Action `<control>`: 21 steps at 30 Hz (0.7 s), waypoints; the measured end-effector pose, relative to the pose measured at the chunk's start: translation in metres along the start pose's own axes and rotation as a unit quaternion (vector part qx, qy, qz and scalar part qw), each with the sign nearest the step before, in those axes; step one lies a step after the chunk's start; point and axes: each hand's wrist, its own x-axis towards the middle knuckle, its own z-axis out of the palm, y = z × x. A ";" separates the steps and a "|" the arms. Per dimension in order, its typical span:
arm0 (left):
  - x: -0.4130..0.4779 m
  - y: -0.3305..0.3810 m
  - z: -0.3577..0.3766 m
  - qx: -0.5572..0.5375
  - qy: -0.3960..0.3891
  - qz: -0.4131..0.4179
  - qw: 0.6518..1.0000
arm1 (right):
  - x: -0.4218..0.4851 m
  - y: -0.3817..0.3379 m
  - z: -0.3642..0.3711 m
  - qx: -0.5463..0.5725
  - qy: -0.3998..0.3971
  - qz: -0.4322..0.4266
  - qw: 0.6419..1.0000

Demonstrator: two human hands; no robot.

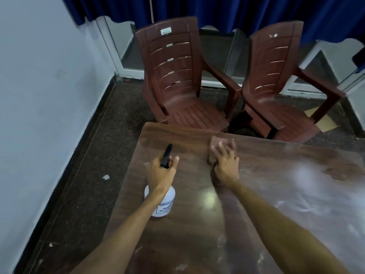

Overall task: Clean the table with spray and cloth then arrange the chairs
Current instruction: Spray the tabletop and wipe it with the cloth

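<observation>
**Wiping the Table: Positions of Hands and Tools**

1. Left hand (162, 171): the fingers are clenched around the neck of the spray bottle (165, 203), and the thumb lies beside the black nozzle (166, 155). The nozzle points toward the far side. The bottle is upright at the left edge of the table (197, 244), with its white body and printed label below the wrist. Whether its base rests on the table cannot be told.

2. Right hand (225, 165): the fingers are released and spread, pressing down on the cloth (222, 142). The reddish cloth lies bunched on the table near its far edge, to the right of the bottle and apart from it.

3. Table surface: dark wood grain. A white film (316, 186) with smeared streaks covers the right part. The left part, around the hands, is darker and shows a bright reflection.

4. Chairs: the left chair (173, 76) and the right chair (276, 80), both brown plastic with armrests, stand side by side just beyond the far edge of the table, seats facing it. Their adjoining armrests are close together.

5. Surroundings: a blue curtain (237, 10) hangs behind the chairs, a pale wall (39, 95) runs along the left, and the speckled floor (94, 145) is dark. A flat piece of cardboard (326, 123) lies on the floor by the right chair.
</observation>
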 end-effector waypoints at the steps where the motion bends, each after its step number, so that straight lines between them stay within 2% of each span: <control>1: -0.009 0.003 0.008 0.007 -0.003 0.001 1.000 | -0.023 0.004 0.005 -0.030 -0.008 -0.060 0.998; 3: -0.029 0.012 0.026 0.017 -0.016 -0.001 1.000 | -0.057 0.024 0.000 -0.035 -0.016 -0.115 0.993; 4: -0.039 0.015 0.034 0.020 -0.023 -0.003 1.000 | -0.064 0.040 -0.005 -0.011 -0.007 -0.083 0.996; 6: -0.059 0.016 0.046 0.033 -0.033 -0.016 0.999 | -0.071 0.073 -0.017 0.057 0.037 0.036 0.997; 8: -0.078 0.016 0.055 0.055 -0.035 -0.044 0.997 | -0.078 0.093 -0.025 0.078 0.055 0.097 0.991; 10: -0.094 0.013 0.059 0.080 -0.026 -0.075 0.994 | -0.089 0.093 -0.024 0.056 0.034 0.076 0.995; 14: -0.119 0.009 0.052 0.081 0.000 -0.099 0.992 | -0.100 0.086 -0.016 0.038 -0.001 -0.023 0.999; 19: -0.130 -0.002 0.018 0.107 0.034 -0.112 0.987 | -0.092 0.066 -0.013 0.114 0.036 0.076 0.990; 21: -0.133 -0.006 0.005 0.096 0.043 -0.097 0.990 | -0.101 0.043 0.001 0.100 0.029 0.006 0.995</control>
